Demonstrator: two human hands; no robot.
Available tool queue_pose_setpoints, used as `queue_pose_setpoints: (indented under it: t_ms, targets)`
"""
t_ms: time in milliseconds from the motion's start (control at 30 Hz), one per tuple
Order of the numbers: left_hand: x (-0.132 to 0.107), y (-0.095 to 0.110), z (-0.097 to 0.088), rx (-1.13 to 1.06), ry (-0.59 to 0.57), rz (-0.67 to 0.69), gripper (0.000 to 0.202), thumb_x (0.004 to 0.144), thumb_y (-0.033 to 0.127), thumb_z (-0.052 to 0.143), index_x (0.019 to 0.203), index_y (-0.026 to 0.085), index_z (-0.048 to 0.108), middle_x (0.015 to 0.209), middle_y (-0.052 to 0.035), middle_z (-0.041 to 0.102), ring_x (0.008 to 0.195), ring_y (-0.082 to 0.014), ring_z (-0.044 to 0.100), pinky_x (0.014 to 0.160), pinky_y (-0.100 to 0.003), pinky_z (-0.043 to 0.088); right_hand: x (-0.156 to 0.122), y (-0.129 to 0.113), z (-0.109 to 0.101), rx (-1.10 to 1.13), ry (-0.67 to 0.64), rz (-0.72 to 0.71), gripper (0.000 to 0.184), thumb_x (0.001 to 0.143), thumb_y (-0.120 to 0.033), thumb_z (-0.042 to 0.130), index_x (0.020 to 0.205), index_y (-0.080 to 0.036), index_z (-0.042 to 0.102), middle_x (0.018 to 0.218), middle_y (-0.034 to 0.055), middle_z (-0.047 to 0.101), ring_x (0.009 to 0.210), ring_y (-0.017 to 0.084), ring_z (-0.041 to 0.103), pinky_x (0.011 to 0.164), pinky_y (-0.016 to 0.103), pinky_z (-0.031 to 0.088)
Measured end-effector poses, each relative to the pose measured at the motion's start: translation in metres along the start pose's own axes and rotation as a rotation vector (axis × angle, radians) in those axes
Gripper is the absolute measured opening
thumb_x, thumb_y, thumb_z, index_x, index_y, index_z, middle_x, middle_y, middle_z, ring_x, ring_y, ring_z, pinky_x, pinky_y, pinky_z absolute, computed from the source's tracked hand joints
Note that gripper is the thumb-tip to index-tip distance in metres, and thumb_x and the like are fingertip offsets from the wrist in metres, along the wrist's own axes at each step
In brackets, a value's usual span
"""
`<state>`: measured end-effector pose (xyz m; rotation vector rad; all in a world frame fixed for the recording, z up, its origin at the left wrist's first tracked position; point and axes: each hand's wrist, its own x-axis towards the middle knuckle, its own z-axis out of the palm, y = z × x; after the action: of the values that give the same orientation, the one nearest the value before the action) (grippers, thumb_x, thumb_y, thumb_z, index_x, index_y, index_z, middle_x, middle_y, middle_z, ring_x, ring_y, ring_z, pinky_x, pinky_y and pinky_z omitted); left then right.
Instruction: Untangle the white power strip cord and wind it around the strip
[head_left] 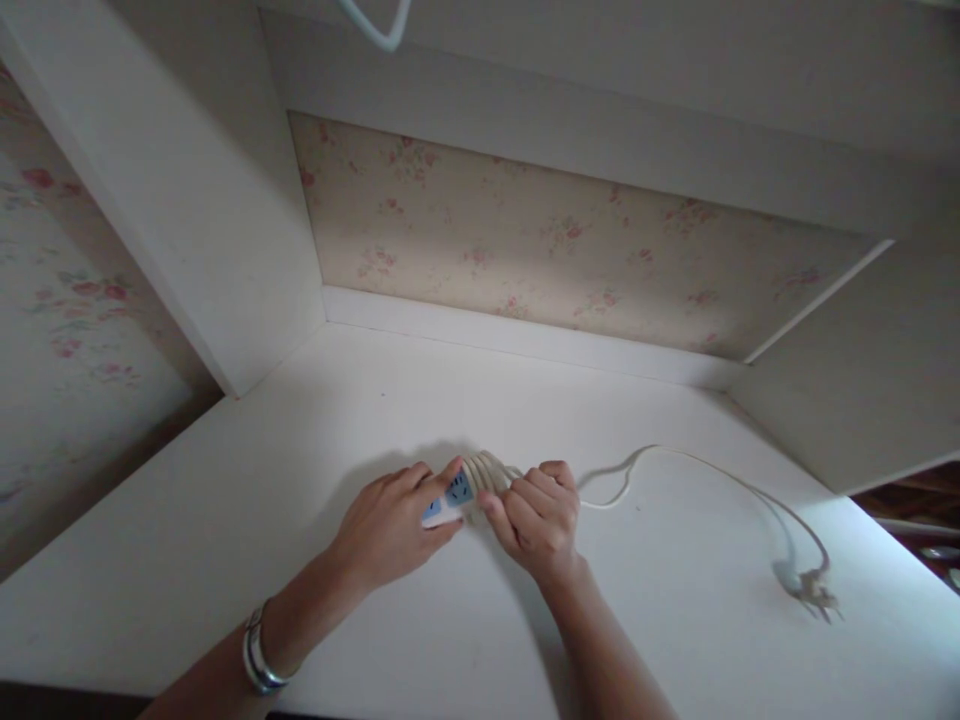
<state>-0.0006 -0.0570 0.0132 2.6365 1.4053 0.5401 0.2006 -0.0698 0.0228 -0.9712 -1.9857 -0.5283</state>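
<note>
A white power strip with blue socket faces [459, 490] is held above the desk, with its pale cord [486, 470] wound in several turns about its right end. Wrapped round the strip's left part is my left hand [397, 515], thumb along the top edge. My right hand [538, 512] is closed on the cord just right of the windings. From there the loose cord [660, 447] runs in a curve across the desk to the plug [817, 592] at the right, whose prongs face the front.
The white desk top [300, 420] spreads under both hands. A white side panel [225, 200] stands at the left, another panel [862, 370] at the right. Behind is floral wallpaper [525, 230] above a low white ledge [487, 325]. A white cable loop [386, 38] hangs at the top.
</note>
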Motion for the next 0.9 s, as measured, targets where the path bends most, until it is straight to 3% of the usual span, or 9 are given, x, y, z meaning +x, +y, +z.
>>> queue_pose_setpoints:
  t_ms: [167,333,467,733,800,900]
  targets:
    - [-0.004,0.001,-0.003,-0.027,-0.117,0.164,0.063,0.081,0.042,0.062,0.139,0.031,0.04,0.101,-0.0034,0.065,0.092,-0.0219,0.062,0.083,-0.035,0.049,-0.001,0.013,-0.007,0.148,-0.042,0.091,0.042,0.091,-0.022,0.05,0.05,-0.019,0.041,0.044,-0.0038,0.043,0.046,0.009,0.035,0.062,0.03,0.03]
    - [-0.009,0.01,-0.004,-0.063,-0.238,0.31,0.062,0.077,0.042,0.066,0.134,0.032,0.045,0.095,-0.0013,0.065,0.087,-0.022,0.064,0.08,-0.036,0.049,-0.002,0.016,-0.006,0.411,-0.31,0.22,0.05,0.095,-0.028,0.045,0.047,-0.018,0.035,0.042,-0.006,0.032,0.042,0.007,0.03,0.059,0.027,0.03]
    - [-0.013,0.02,-0.005,-0.112,-0.262,0.409,0.058,0.073,0.047,0.068,0.126,0.03,0.05,0.091,-0.0005,0.066,0.084,-0.0228,0.065,0.081,-0.037,0.049,-0.002,0.011,0.002,0.546,-0.435,0.365,0.056,0.098,-0.036,0.039,0.045,-0.018,0.031,0.041,-0.006,0.028,0.041,0.007,0.028,0.057,0.024,0.031]
    - [-0.016,0.018,-0.008,-0.25,0.099,0.533,0.048,0.076,0.044,0.063,0.115,0.019,0.05,0.099,-0.0064,0.07,0.085,-0.0221,0.067,0.081,-0.038,0.052,-0.009,0.022,0.022,0.476,-0.519,0.651,0.065,0.098,-0.051,0.029,0.043,-0.018,0.044,0.042,-0.0017,0.045,0.043,0.008,0.045,0.054,0.023,0.032]
    - [-0.015,0.015,-0.01,-0.241,0.189,0.506,0.051,0.076,0.042,0.064,0.119,0.019,0.048,0.098,-0.0072,0.07,0.086,-0.0221,0.067,0.081,-0.038,0.052,-0.011,0.028,0.026,0.328,-0.569,0.669,0.067,0.099,-0.05,0.026,0.045,-0.018,0.049,0.044,-0.0002,0.05,0.045,0.009,0.049,0.054,0.024,0.032]
    - [-0.011,0.01,-0.013,-0.217,0.285,0.346,0.058,0.075,0.041,0.066,0.124,0.019,0.044,0.103,-0.0086,0.07,0.088,-0.0222,0.067,0.081,-0.036,0.054,-0.011,0.032,0.027,0.051,-0.689,0.629,0.063,0.101,-0.044,0.026,0.055,-0.019,0.061,0.051,0.0034,0.06,0.048,0.012,0.054,0.052,0.025,0.029]
